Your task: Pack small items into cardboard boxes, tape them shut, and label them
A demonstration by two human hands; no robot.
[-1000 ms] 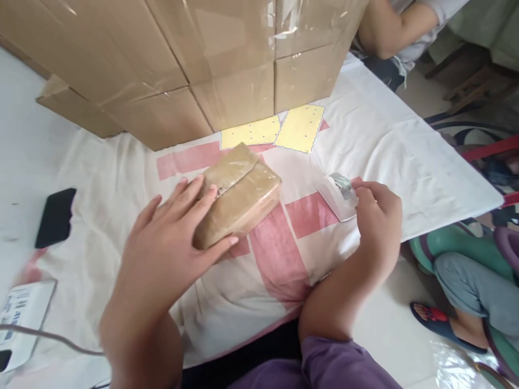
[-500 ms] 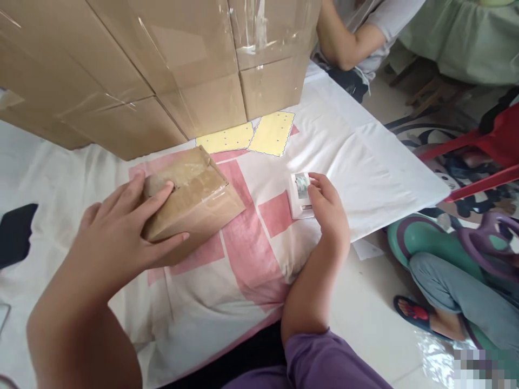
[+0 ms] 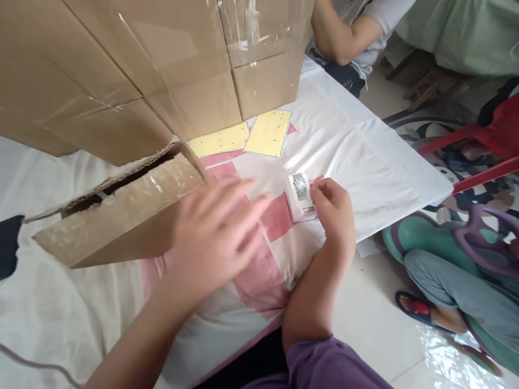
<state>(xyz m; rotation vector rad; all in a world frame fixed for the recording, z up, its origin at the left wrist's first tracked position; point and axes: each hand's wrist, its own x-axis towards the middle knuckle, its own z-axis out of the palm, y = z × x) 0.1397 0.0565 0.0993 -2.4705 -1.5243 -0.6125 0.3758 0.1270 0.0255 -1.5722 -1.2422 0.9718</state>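
Observation:
My left hand (image 3: 219, 237) is smeared by motion, its fingers stretched out over the cloth, and it holds nothing visible. Just left of it stands a brown cardboard box (image 3: 133, 216), tilted, with a torn opening along its top. My right hand (image 3: 333, 208) is closed in a pinch at the right edge of a small white dispenser (image 3: 300, 201) with what looks like a clear roll inside. Whatever its fingertips hold is hidden. Under the dispenser lies the white and pink cloth (image 3: 279, 219).
A wall of taped cardboard cartons (image 3: 190, 65) rises at the back, with two yellow cards (image 3: 267, 132) before it. A person's arm (image 3: 344, 40) shows beyond. To the right are a red chair (image 3: 500, 132) and a seated person's leg (image 3: 441, 286). A dark object (image 3: 10, 246) lies far left.
My left hand has let go of the box and swung right. The box has tipped over to the left, showing its torn opening. My right fingers have curled in at the dispenser's edge.

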